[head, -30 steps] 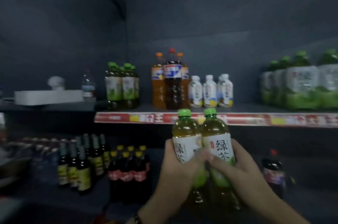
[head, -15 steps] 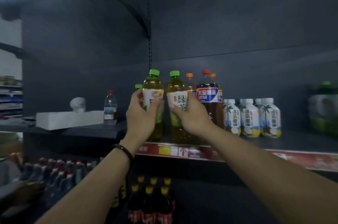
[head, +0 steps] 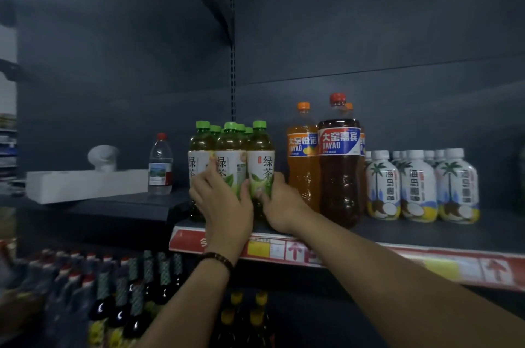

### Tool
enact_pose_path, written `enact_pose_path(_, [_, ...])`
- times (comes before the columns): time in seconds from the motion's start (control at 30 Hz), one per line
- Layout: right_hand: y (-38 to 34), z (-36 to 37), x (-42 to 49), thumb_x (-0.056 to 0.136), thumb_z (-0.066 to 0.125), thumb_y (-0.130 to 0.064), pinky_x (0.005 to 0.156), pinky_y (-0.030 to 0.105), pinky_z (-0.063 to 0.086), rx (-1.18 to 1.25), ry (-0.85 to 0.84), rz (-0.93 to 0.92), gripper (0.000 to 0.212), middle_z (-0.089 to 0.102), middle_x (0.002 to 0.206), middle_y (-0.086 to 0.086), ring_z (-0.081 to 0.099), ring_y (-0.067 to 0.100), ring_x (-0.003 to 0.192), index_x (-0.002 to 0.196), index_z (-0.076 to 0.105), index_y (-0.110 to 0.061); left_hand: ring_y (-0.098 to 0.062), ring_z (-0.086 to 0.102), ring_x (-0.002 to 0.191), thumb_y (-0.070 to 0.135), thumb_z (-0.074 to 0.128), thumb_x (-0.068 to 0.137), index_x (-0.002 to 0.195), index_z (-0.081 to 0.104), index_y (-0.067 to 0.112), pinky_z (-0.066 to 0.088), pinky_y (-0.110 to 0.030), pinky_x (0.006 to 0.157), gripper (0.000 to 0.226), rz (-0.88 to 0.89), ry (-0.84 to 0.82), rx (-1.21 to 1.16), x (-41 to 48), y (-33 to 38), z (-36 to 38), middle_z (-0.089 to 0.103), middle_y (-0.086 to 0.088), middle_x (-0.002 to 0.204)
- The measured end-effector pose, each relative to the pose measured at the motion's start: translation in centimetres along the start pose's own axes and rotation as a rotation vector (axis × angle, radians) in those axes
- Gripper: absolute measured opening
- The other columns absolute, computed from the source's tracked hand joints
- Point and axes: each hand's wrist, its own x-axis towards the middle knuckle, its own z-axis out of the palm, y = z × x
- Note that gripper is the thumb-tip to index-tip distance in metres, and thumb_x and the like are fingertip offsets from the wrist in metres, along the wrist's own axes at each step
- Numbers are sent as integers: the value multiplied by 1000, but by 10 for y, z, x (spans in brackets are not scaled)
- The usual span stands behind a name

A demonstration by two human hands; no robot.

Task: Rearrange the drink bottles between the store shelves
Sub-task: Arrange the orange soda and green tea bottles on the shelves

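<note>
Several green-capped green tea bottles stand in a cluster on the dark upper shelf (head: 426,234). My left hand (head: 224,205) wraps round the middle front green tea bottle (head: 230,157), its forefinger reaching up between that one and the left tea bottle (head: 197,154). My right hand (head: 281,205) grips the lower part of the right front green tea bottle (head: 261,157). Both held bottles stand upright near the shelf's front edge, with more tea bottles behind them.
Right of the tea stand a tall orange soda (head: 302,160), a dark cola bottle (head: 339,171) and several white coconut drink bottles (head: 417,185). To the left are a water bottle (head: 160,166) and a white box (head: 85,184). Dark bottles (head: 127,291) fill the lower shelf.
Both hands lifted the two green tea bottles from waist height to the upper shelf and set them in the front row of the tea cluster.
</note>
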Motion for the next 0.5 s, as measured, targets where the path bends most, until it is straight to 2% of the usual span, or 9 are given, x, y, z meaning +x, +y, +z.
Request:
enact_pose_path(0.13, [0, 1, 1, 107, 58, -29, 93, 38, 53, -6, 38, 17, 35, 62, 132, 12, 63, 28, 117, 138, 48, -16, -34, 37, 132, 27, 71, 98, 160, 29, 15, 38, -53, 115, 76, -3, 26, 44, 1, -1, 4, 38, -14, 144])
enact_pose_path(0.33, [-12, -7, -8, 102, 68, -31, 97, 41, 57, -174, 15, 73, 47, 63, 134, 15, 65, 30, 121, 141, 52, -9, -36, 43, 131, 25, 81, 90, 142, 43, 13, 47, -59, 108, 65, -50, 24, 93, -1, 5, 0, 44, -16, 143])
enact_pose_path(0.4, [-15, -17, -19, 101, 69, -32, 95, 41, 59, -261, -5, 22, 45, 66, 129, 12, 67, 28, 116, 138, 55, -11, -35, 44, 128, 22, 84, 87, 136, 45, 15, 48, -57, 106, 64, -51, 32, 99, -3, 8, -2, 44, -15, 141])
enact_pose_path(0.5, [-14, -45, -48, 101, 65, -37, 85, 42, 62, -347, 24, -114, 29, 66, 113, 4, 68, 22, 101, 124, 59, -20, -34, 47, 122, 17, 80, 88, 126, 49, 15, 48, -56, 102, 49, 14, 62, 141, -6, 13, -7, 49, -14, 132])
